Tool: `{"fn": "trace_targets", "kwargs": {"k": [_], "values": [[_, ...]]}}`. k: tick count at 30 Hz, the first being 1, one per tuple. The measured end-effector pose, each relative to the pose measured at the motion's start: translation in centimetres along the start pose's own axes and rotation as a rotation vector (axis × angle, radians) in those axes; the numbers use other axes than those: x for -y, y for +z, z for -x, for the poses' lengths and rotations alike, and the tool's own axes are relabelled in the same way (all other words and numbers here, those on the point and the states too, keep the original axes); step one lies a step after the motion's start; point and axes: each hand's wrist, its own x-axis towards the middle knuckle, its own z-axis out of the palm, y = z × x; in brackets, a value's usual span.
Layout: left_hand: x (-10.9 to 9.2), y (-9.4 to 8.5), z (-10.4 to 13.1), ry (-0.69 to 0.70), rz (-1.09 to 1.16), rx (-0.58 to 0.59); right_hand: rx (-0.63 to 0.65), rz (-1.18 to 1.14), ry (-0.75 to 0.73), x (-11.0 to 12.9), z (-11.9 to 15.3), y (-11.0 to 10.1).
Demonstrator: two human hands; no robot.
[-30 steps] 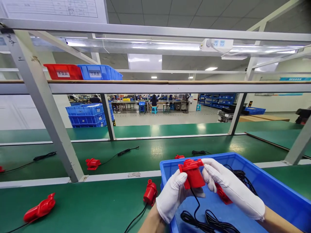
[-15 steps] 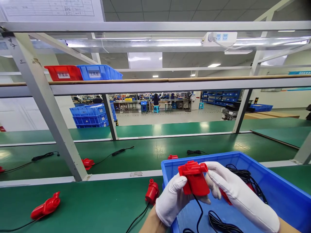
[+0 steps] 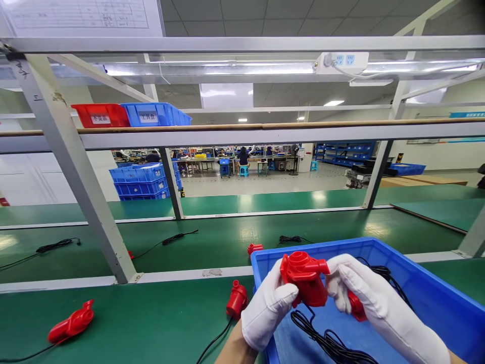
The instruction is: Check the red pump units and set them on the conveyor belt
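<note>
My left hand (image 3: 267, 308), in a white glove, is closed round a red air pump (image 3: 306, 280) with a round opening on top and a side nozzle. My right hand (image 3: 364, 293), also gloved, has its curled fingers at the nozzle's end. The pump is held above the left part of a blue bin (image 3: 318, 247), and a black cord (image 3: 329, 344) hangs below it in a loose coil. Inside the bin, another red pump (image 3: 356, 306) is partly hidden behind my right hand, with black cords (image 3: 384, 275) beyond it.
On the green near surface lie a red pump (image 3: 237, 299) beside the bin and another pump (image 3: 71, 322) at the left. The middle green belt carries a pump (image 3: 254, 248) and several bundled cords (image 3: 56, 245). A slanted metal post (image 3: 81, 172) stands at the left.
The pump in my hands has tilted, turning its top opening towards me, and its cord has shifted in the bin. Pumps and cords on the middle belt have moved left.
</note>
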Motion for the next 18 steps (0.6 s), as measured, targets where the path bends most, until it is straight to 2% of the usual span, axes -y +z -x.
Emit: {"fn": "trace_targets", "kwargs": {"k": [6, 10, 12, 15, 18], "values": [[-0.7, 0.2, -0.3, 0.032, -0.176, -0.024, 0.075, 0.090, 0.015, -0.5, 0.1, -0.3], [-0.1, 0.0, -0.1, 0.101, -0.386, -0.025, 0.109, 0.234, 0.051, -0.7, 0.2, -0.6], [0.4, -0.6, 0.1, 0.222, -0.600, -0.034, 0.099, 0.319, 0.048, -0.8, 0.2, -0.8], [0.9, -1.8, 0.2, 0.489, -0.961, -0.029, 0.098, 0.396, -0.039, -0.8, 0.4, -0.9], [0.8, -2.8, 0.2, 0.725, -1.237, -0.038, 0.215, 0.369, -0.186, -0.6, 0.7, -1.0]]}}
